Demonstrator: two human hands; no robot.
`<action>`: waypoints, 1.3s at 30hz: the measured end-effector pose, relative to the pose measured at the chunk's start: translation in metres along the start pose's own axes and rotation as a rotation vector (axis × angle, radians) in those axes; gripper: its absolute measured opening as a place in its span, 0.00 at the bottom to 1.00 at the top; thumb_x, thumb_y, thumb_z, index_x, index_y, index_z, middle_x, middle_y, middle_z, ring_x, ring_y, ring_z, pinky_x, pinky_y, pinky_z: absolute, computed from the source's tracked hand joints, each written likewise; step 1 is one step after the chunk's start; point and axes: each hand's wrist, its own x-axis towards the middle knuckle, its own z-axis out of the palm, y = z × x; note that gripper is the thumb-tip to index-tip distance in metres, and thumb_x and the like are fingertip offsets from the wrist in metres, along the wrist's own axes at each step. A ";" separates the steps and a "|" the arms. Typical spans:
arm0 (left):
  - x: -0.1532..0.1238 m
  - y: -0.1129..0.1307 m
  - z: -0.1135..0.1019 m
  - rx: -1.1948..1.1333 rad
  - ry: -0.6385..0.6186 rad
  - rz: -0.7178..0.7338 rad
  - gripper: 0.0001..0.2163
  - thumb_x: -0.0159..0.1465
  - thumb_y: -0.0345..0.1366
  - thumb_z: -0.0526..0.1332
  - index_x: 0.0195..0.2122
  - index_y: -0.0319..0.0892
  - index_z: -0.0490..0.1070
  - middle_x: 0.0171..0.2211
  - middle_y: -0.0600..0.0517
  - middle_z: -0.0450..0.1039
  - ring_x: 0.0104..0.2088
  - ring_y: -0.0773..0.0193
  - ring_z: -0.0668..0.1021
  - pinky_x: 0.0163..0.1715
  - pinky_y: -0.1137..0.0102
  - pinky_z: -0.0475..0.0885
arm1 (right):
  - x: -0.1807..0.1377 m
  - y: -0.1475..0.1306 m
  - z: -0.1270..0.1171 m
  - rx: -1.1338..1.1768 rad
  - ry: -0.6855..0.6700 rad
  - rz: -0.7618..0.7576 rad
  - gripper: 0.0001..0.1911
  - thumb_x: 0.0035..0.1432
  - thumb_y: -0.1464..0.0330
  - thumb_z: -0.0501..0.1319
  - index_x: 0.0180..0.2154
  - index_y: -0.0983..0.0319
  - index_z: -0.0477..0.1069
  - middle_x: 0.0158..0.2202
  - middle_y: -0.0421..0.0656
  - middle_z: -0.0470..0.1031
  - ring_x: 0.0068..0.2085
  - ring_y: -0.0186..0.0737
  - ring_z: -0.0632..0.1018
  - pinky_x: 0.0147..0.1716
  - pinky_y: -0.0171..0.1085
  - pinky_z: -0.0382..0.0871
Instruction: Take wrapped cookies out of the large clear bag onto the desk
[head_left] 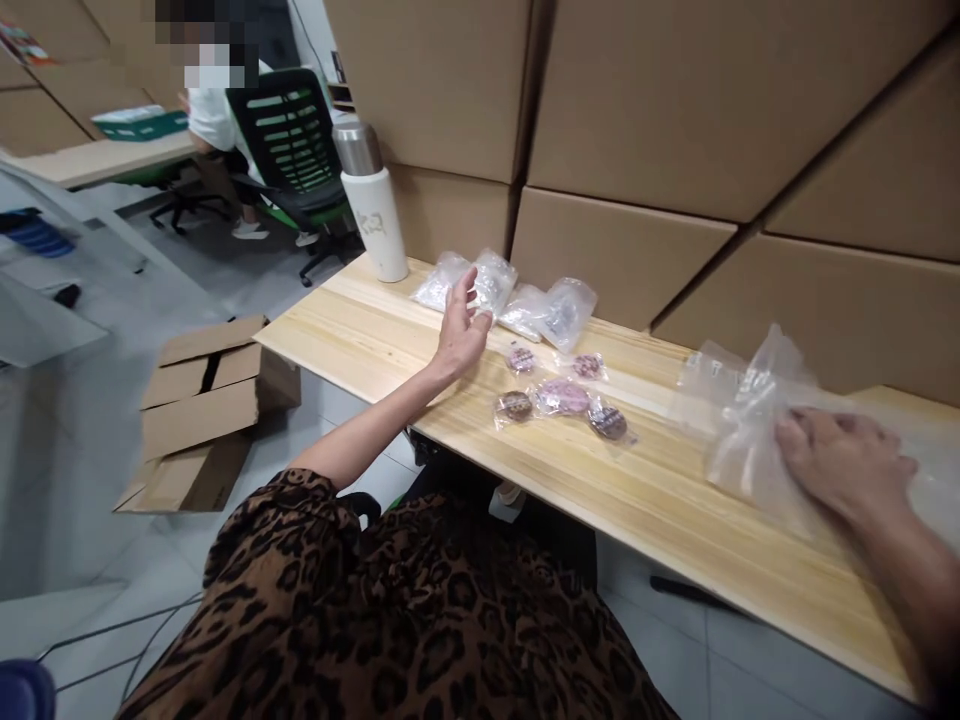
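Observation:
My left hand (463,330) is held over the wooden table with its thumb and fingers apart and nothing visible in it. Just behind it lie clear bags (495,280) of small packed items, and another filled bag (566,312) is a little to the right. My right hand (844,465) is closed on crumpled clear plastic bags (761,425) at the table's right side; its fingertips are partly hidden. Between my hands several small wrapped round pieces lie in a loose group: a pink one (564,397), a brown one (514,405) and a dark one (608,421) among them.
A white flask (375,215) with a steel cap stands at the table's (330,330) far left corner. Stacked cardboard boxes (622,250) wall the back. An open carton (206,410) is on the floor at left. Beyond, a person (214,120) sits by a green-black chair (285,140).

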 end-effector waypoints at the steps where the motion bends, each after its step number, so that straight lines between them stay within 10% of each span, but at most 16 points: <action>1: 0.007 0.002 -0.004 0.064 0.027 0.003 0.35 0.63 0.41 0.70 0.71 0.53 0.63 0.77 0.44 0.59 0.76 0.42 0.62 0.76 0.46 0.55 | -0.003 -0.005 0.005 0.048 -0.007 0.033 0.36 0.60 0.39 0.43 0.49 0.47 0.81 0.55 0.72 0.74 0.57 0.75 0.75 0.43 0.68 0.61; 6: 0.034 0.007 -0.003 0.367 0.052 -0.134 0.40 0.54 0.40 0.78 0.68 0.44 0.69 0.68 0.36 0.69 0.78 0.29 0.54 0.78 0.39 0.39 | -0.002 -0.034 -0.017 0.172 0.088 -0.037 0.21 0.55 0.41 0.50 0.29 0.46 0.68 0.43 0.69 0.76 0.54 0.74 0.77 0.48 0.67 0.63; 10: 0.042 -0.004 0.004 0.394 0.069 -0.127 0.47 0.50 0.35 0.80 0.71 0.45 0.64 0.68 0.36 0.68 0.77 0.27 0.55 0.76 0.36 0.40 | -0.002 -0.114 -0.064 0.436 0.321 -0.227 0.22 0.59 0.39 0.52 0.31 0.47 0.69 0.40 0.61 0.80 0.50 0.67 0.80 0.51 0.64 0.71; 18: 0.029 -0.005 0.007 0.334 0.049 0.075 0.20 0.58 0.31 0.74 0.51 0.47 0.74 0.53 0.44 0.72 0.58 0.46 0.75 0.67 0.52 0.69 | -0.012 -0.333 -0.084 1.177 -0.320 -0.270 0.33 0.56 0.36 0.65 0.46 0.57 0.76 0.51 0.51 0.80 0.51 0.53 0.80 0.54 0.58 0.77; 22: 0.010 0.016 0.019 0.309 0.035 0.228 0.11 0.64 0.30 0.68 0.47 0.46 0.73 0.50 0.45 0.72 0.54 0.51 0.75 0.62 0.56 0.72 | -0.005 -0.395 -0.068 1.417 -0.292 -0.034 0.40 0.49 0.32 0.68 0.49 0.54 0.67 0.54 0.48 0.77 0.53 0.51 0.79 0.49 0.52 0.80; 31: -0.037 0.055 0.032 0.105 -0.030 0.251 0.13 0.68 0.37 0.69 0.53 0.48 0.74 0.51 0.44 0.74 0.52 0.53 0.77 0.62 0.55 0.74 | -0.022 -0.374 -0.072 1.366 0.128 -0.111 0.32 0.63 0.33 0.53 0.35 0.55 0.57 0.33 0.39 0.63 0.34 0.38 0.70 0.38 0.42 0.75; 39: -0.059 0.052 0.050 -0.122 0.035 -0.095 0.29 0.72 0.50 0.64 0.70 0.47 0.61 0.72 0.38 0.63 0.74 0.48 0.66 0.71 0.51 0.66 | 0.003 -0.324 -0.152 0.773 0.404 -0.333 0.16 0.75 0.60 0.52 0.32 0.54 0.51 0.30 0.38 0.59 0.33 0.39 0.65 0.43 0.43 0.66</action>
